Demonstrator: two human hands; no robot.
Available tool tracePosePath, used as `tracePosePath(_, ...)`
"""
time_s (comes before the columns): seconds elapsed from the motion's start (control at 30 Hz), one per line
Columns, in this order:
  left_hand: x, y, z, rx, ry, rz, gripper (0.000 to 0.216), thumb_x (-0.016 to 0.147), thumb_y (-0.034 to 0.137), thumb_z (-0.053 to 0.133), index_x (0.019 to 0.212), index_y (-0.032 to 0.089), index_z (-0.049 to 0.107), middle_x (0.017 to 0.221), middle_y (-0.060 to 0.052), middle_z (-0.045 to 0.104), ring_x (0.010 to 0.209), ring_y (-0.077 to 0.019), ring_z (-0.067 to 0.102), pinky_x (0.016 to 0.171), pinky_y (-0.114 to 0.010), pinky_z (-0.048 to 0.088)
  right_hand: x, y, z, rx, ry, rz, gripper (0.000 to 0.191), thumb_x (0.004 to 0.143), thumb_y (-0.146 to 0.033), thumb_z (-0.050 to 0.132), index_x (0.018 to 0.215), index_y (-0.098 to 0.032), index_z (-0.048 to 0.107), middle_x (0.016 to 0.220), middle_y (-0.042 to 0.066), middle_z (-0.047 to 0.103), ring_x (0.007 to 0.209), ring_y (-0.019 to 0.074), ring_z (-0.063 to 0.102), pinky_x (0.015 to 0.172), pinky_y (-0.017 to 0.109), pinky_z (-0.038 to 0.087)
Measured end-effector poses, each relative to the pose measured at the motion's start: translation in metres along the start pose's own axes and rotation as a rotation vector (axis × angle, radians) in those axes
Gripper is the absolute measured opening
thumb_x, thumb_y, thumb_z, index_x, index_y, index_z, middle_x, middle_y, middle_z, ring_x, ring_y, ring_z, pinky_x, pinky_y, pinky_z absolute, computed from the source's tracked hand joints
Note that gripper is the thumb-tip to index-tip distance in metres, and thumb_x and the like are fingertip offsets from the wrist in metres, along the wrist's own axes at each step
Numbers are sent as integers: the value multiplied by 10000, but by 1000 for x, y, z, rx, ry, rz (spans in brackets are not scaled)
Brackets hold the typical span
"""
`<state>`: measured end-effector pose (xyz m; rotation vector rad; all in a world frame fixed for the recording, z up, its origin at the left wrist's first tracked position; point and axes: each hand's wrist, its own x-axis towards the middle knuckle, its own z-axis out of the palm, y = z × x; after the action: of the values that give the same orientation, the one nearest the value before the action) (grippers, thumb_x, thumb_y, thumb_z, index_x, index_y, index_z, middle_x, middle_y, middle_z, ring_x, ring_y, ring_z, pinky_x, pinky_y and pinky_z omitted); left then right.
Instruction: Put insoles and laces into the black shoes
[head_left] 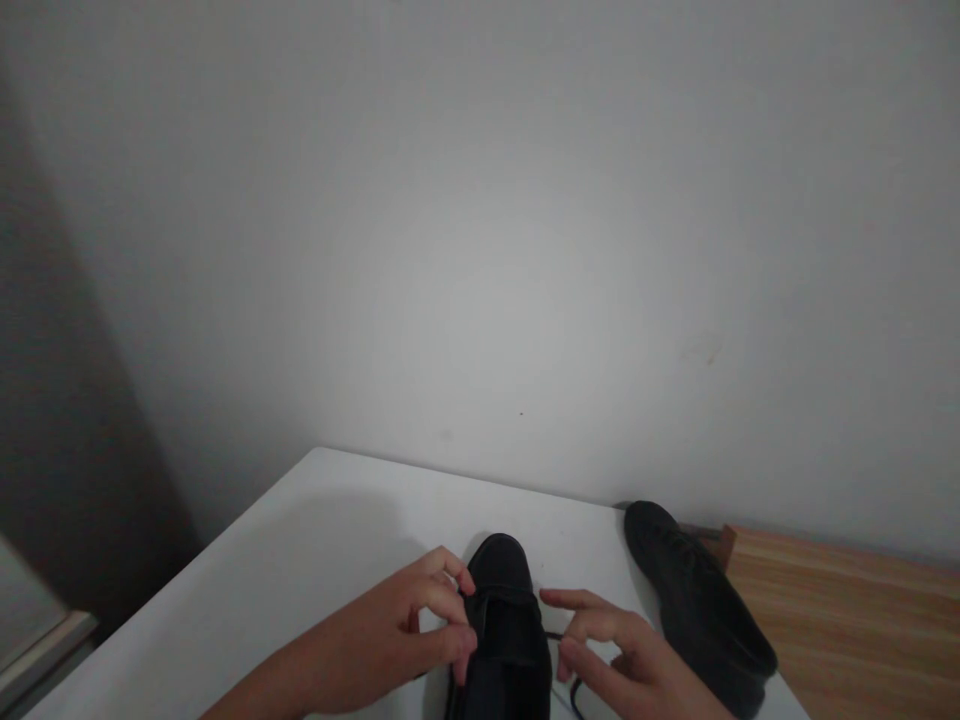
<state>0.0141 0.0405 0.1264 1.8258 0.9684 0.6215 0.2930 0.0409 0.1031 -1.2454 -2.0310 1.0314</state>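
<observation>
A black lace-up shoe (501, 620) stands on the white table (315, 540), toe pointing away from me. My left hand (409, 625) is at its left side, thumb and fingers pinched against the lace area. My right hand (611, 655) is at its right side, fingers curled in a pinch around a thin black lace (561, 640) that trails off the shoe. What exactly the left fingers pinch is too dark to make out. A second black shoe (697, 600) lies to the right, untouched.
A plain white wall rises just behind the table. A wooden surface (847, 620) adjoins the table on the right. At the far left is a dark gap and the edge of pale furniture (37, 630).
</observation>
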Motion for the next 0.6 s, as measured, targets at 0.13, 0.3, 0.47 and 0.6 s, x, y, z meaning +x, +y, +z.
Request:
tracePosePath(0.13,2,13,3,-50,44,12,306,910,374,558,754,201,756,851,-9,585,690,-123,521,614,-227,400,-2,-26,-6,-2,-69,26,452,936,-568,494,772,-195,689,669,20,636,626,147,552,554,227,399)
tracePosePath(0.3,12,23,20,-294,-61,145,345,927,422,569,777,169,749,942,-47,661,802,-153,578,718,-246,436,-1,-48,1,188,-170,-63,420,943,-554,503,860,-184,684,657,6,602,606,121,516,585,218,412)
tracePosePath(0.47,14,29,19,-385,-255,115,485,894,593,553,735,156,692,744,-25,609,656,-133,517,638,-243,419,0,-52,2,213,6,-228,415,977,-501,464,809,-193,687,766,49,606,654,145,551,547,228,441)
tracePosePath(0.6,13,36,13,-285,-159,218,487,903,564,561,704,153,730,692,-19,560,690,-153,522,709,-271,425,5,-41,9,303,68,-179,310,961,-471,517,1040,-234,700,940,77,615,668,136,561,409,181,359)
